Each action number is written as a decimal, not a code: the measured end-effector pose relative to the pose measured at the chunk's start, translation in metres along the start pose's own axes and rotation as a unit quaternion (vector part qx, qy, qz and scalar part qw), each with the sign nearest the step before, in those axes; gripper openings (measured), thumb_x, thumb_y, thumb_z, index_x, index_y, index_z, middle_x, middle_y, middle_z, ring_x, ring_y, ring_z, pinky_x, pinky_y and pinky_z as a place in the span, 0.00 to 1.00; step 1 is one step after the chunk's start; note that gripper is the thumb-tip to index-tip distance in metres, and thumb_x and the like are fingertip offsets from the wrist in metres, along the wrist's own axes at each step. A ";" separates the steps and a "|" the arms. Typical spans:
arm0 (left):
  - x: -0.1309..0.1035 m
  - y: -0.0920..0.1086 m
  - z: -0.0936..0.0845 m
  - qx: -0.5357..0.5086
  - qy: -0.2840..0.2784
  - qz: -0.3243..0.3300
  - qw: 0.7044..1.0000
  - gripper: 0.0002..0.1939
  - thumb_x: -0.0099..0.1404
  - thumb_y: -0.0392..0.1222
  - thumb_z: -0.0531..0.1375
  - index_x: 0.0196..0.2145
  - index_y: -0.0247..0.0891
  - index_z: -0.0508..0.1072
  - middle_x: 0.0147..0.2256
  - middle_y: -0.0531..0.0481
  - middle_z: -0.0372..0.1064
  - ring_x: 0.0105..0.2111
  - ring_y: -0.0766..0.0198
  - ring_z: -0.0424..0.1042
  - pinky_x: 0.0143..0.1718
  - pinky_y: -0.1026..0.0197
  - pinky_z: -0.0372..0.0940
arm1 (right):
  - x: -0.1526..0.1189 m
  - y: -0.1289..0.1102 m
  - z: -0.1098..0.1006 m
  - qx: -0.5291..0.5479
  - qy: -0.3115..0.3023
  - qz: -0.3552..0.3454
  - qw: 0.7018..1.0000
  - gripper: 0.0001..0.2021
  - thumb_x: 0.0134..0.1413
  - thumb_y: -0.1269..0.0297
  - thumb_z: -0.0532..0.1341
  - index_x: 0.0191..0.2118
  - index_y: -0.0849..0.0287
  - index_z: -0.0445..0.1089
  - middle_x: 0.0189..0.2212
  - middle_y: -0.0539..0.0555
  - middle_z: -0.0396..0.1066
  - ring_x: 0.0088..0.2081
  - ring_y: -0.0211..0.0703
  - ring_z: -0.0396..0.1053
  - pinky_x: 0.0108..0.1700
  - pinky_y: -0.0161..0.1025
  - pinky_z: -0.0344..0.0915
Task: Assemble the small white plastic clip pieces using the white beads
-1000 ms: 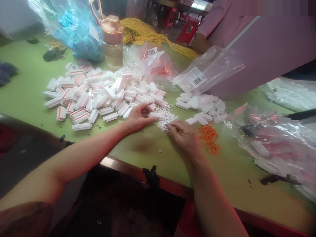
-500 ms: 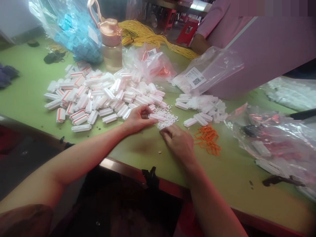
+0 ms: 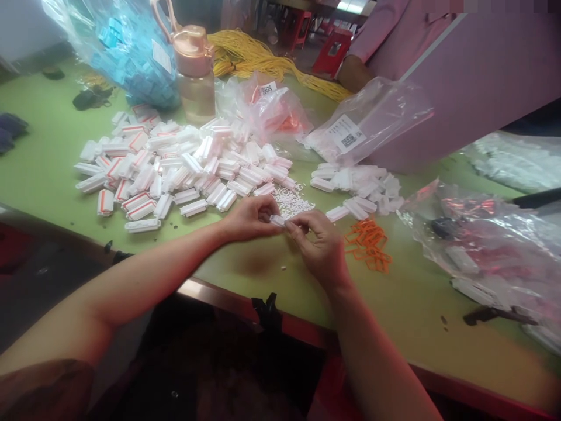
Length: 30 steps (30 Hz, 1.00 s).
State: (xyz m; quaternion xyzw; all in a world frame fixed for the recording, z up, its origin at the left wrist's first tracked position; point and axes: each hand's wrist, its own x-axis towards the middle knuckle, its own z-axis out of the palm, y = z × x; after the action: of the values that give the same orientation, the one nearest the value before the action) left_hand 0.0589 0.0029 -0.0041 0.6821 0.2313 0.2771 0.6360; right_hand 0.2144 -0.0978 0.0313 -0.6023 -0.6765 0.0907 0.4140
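My left hand [image 3: 250,218] is closed on a small white plastic housing [image 3: 277,220], held low above the green table. My right hand [image 3: 319,238] meets it from the right, thumb and forefinger pinched at the housing's right end. Whatever lies between those fingertips is too small to make out. Just behind both hands spreads a heap of tiny white pegs [image 3: 293,200]. To the left is a large pile of white housings [image 3: 184,164], several with orange stripes. Beside my right hand lie thin orange frames [image 3: 369,245], with a smaller pile of white housings [image 3: 357,184] behind them.
A drink bottle [image 3: 196,76] stands behind the big pile, beside a bag of blue parts [image 3: 140,70]. Yellow cables [image 3: 254,55] and labelled clear bags [image 3: 346,134] lie at the back. More plastic bags [image 3: 477,234] cover the right side. Another person's sleeve [image 3: 377,35] shows beyond.
My right hand has risen from the edge of the peg heap to the housing's right end. My left hand has drawn the housing slightly nearer and turned it.
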 end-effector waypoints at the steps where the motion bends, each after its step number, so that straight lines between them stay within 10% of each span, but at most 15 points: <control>1: 0.000 0.000 0.000 0.001 -0.005 0.001 1.000 0.18 0.52 0.47 0.68 0.33 0.34 0.67 0.23 0.57 0.63 0.23 0.74 0.62 0.25 0.68 0.58 | 0.000 0.000 0.001 -0.012 0.000 -0.006 1.000 0.08 0.60 0.62 0.59 0.29 0.55 0.68 0.28 0.51 0.70 0.30 0.41 0.65 0.35 0.40 0.62; 20: 0.001 -0.001 0.000 -0.012 0.018 -0.006 1.000 0.13 0.51 0.41 0.68 0.30 0.34 0.68 0.23 0.58 0.61 0.22 0.76 0.58 0.23 0.70 0.53 | -0.006 -0.003 0.007 -0.258 -0.004 -0.113 0.960 0.10 0.64 0.60 0.57 0.42 0.50 0.76 0.34 0.51 0.77 0.35 0.42 0.67 0.37 0.44 0.51; 30: 0.004 -0.006 -0.004 -0.034 0.032 -0.010 0.999 0.20 0.47 0.44 0.71 0.32 0.36 0.66 0.24 0.57 0.64 0.23 0.74 0.63 0.26 0.67 0.56 | 0.001 0.005 -0.012 -0.062 0.023 -0.016 0.998 0.11 0.63 0.60 0.57 0.40 0.55 0.76 0.37 0.56 0.76 0.40 0.45 0.72 0.43 0.43 0.65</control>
State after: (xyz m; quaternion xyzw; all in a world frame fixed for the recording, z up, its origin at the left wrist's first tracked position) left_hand 0.0593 0.0088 -0.0097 0.6484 0.2490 0.3003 0.6537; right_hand 0.2265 -0.1002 0.0362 -0.6175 -0.6811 0.0282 0.3925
